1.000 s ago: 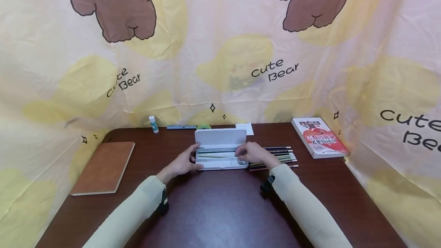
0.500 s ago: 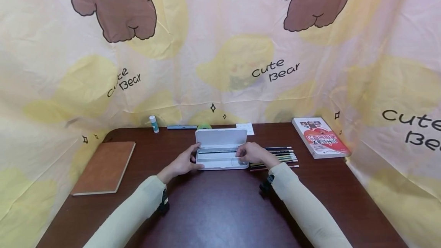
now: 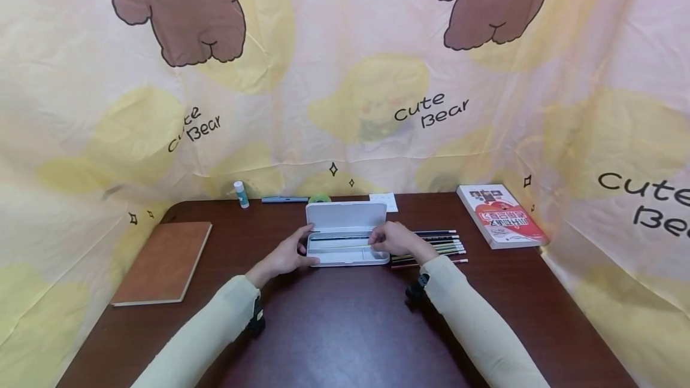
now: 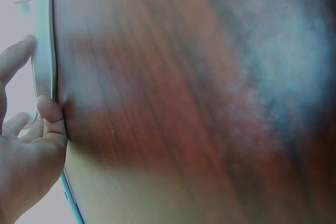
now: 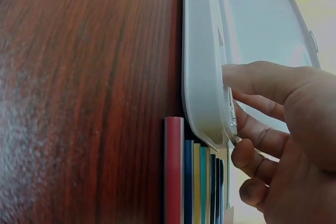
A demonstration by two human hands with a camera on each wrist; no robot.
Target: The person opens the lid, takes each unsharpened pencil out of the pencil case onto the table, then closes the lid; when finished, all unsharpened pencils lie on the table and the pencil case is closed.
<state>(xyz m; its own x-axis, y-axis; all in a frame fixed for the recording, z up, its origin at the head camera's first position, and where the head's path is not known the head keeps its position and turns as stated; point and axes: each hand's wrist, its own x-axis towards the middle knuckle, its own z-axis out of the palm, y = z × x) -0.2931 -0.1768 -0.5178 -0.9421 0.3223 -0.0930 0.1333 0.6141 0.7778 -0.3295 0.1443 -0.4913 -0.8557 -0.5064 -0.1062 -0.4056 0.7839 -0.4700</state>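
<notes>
A white pencil case (image 3: 338, 258) lies on the table with its lid (image 3: 346, 215) raised. My left hand (image 3: 284, 254) grips the case's left end, thumb at the front edge and fingers toward the back. Over the case's right end, my right hand (image 3: 392, 239) pinches a slim yellowish pencil (image 3: 349, 246), which runs leftward along the inside of the case. In the right wrist view the pencil's printed end (image 5: 232, 114) shows between thumb and fingers. Several loose pencils (image 3: 451, 246) lie side by side right of the case, partly hidden under the right hand and wrist.
A brown notebook (image 3: 162, 262) lies at the left, a red and white book (image 3: 501, 215) at the back right. Along the back are a glue stick (image 3: 241, 194), a blue pen (image 3: 284, 199), a green tape roll (image 3: 319, 198) and white paper (image 3: 384, 201).
The pencil in my right hand lay slantwise over the case, dropped from sight half a second ago, and now shows again, nearly level. My left hand has stayed on the case.
</notes>
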